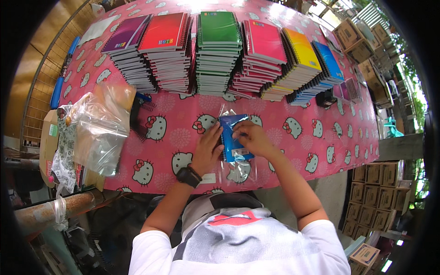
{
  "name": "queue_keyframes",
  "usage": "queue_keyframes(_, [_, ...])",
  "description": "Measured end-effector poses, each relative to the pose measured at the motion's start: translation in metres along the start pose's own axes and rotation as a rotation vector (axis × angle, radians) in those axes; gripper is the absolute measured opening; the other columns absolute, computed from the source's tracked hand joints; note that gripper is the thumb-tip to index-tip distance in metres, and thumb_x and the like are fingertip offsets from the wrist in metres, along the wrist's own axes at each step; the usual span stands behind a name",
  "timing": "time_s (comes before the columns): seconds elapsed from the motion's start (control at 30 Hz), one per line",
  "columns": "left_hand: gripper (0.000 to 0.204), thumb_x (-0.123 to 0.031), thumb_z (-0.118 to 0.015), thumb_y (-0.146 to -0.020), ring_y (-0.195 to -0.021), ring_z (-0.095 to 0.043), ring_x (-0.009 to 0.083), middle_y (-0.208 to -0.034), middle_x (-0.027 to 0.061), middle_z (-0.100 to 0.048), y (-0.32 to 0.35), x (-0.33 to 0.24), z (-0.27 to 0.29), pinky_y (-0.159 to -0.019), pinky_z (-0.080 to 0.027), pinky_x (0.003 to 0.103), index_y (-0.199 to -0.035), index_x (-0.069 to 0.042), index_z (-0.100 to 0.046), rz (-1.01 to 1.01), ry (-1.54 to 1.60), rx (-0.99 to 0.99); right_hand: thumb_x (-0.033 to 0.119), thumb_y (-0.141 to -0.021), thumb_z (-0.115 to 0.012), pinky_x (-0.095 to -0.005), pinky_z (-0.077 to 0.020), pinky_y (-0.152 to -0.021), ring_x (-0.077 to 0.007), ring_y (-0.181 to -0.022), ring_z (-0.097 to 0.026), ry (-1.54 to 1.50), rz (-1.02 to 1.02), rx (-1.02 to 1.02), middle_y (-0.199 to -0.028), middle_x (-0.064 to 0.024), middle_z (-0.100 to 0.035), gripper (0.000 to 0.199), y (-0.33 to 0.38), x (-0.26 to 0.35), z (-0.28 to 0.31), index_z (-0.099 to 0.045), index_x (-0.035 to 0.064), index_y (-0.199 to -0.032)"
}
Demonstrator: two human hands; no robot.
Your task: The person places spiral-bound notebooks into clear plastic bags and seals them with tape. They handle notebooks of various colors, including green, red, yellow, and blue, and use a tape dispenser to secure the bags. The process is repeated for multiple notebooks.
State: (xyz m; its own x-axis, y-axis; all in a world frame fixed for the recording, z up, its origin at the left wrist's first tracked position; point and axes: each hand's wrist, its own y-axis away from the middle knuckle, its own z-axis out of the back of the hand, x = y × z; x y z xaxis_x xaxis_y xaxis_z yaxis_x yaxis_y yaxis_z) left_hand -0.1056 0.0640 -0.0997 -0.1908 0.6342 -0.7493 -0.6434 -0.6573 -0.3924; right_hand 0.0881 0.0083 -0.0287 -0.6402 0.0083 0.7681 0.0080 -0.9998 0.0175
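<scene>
Head view. Person stands at a table (321,151) covered in a pink cartoon-cat cloth, both forearms coming up from the lower edge.

Left hand (208,149), black watch (189,176) on the wrist, lies flat with fingers together against the left edge of a blue spiral notebook (231,135). It presses rather than clamps, seemingly to pin the book down while the other hand works.

Right hand (252,137) rests on the notebook's right side, fingertips curled and pinched at the edge of a clear plastic sleeve (238,169). The sleeve wraps the book and its loose end trails toward the table's near edge. Exactly what the fingertips nip, film or cover, I cannot tell.

The notebook lies flat at the middle of the near half of the table, directly before the person, well apart from the stock.

Along the far side: 6 stacks of spiral notebooks (215,55), sorted by colour (purple, red, green, pink, yellow, blue), within reach.

At left, a crumpled bundle of clear bags (103,128), probably the sleeve supply, beside a black object I cannot identify.

Cardboard boxes (376,192) are stacked at the right, off the table.
</scene>
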Motion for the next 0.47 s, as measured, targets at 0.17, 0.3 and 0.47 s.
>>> queue_keyframes(0.17, [0.059,-0.036,-0.04,-0.093,-0.138,-0.015,0.0313,-0.149,0.014,-0.02,-0.012,-0.012,0.013,-0.109,-0.01,0.049,-0.141,-0.004,-0.027,0.046,-0.11,0.176,0.019,-0.062,-0.076,-0.0493,-0.0385,-0.093,-0.0335,-0.123,-0.039,0.542,0.189,0.194,-0.133,-0.0088,-0.045,0.062,0.017,0.005,0.016,-0.055,0.0092,-0.12])
queue_keyframes(0.3, [0.063,-0.035,-0.036,-0.094,-0.138,-0.012,0.0353,-0.151,0.0171,-0.011,-0.017,-0.005,0.006,-0.109,-0.007,0.052,-0.143,-0.001,-0.016,0.001,-0.103,0.206,0.047,-0.058,-0.076,-0.0649,-0.0196,-0.1,-0.0405,-0.134,-0.02,0.587,0.045,0.15,-0.148,-0.006,-0.025,0.101,0.016,-0.005,0.029,-0.029,0.0183,-0.142])
queue_keyframes(0.47, [0.067,-0.039,-0.034,-0.094,-0.139,-0.006,0.038,-0.151,0.0177,-0.006,-0.02,-0.001,-0.006,-0.109,-0.005,0.055,-0.144,-0.001,-0.01,0.001,-0.04,0.242,0.059,-0.06,-0.072,-0.0641,-0.0088,-0.105,-0.0386,-0.138,-0.009,0.493,-0.028,0.228,-0.15,-0.0036,-0.021,0.103,0.014,-0.013,0.026,-0.027,0.0176,-0.143])
